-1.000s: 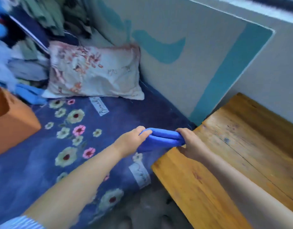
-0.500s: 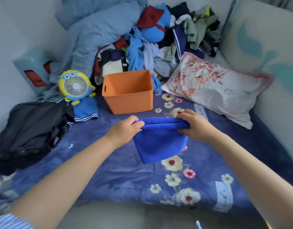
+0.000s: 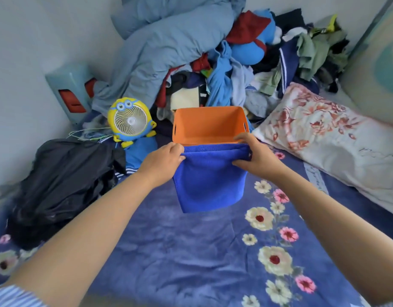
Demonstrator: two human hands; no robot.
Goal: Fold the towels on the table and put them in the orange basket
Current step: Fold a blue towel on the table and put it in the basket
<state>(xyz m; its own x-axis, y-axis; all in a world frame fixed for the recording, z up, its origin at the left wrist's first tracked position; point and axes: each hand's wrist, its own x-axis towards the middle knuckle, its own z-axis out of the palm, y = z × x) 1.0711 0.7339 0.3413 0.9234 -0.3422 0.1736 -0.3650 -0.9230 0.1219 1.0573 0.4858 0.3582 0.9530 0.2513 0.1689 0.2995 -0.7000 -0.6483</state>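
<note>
A folded blue towel (image 3: 210,182) hangs in the air above the bed, right in front of the orange basket (image 3: 207,124). My left hand (image 3: 163,160) pinches its top left corner and my right hand (image 3: 255,155) grips its top right corner. The towel's top edge is level with the basket's near rim and hides the front wall. The basket stands upright on the bed, and what I can see of its inside holds nothing.
A flowered blue bedsheet (image 3: 191,251) spreads below my arms. A yellow fan (image 3: 130,120) stands left of the basket, dark clothing (image 3: 65,180) lies further left, a flowered pillow (image 3: 328,138) lies right, and a heap of clothes (image 3: 224,63) rises behind.
My view swung from the wooden table to the bed. Both hands carried the towel forward, from the bed's middle up to the basket's near rim.
</note>
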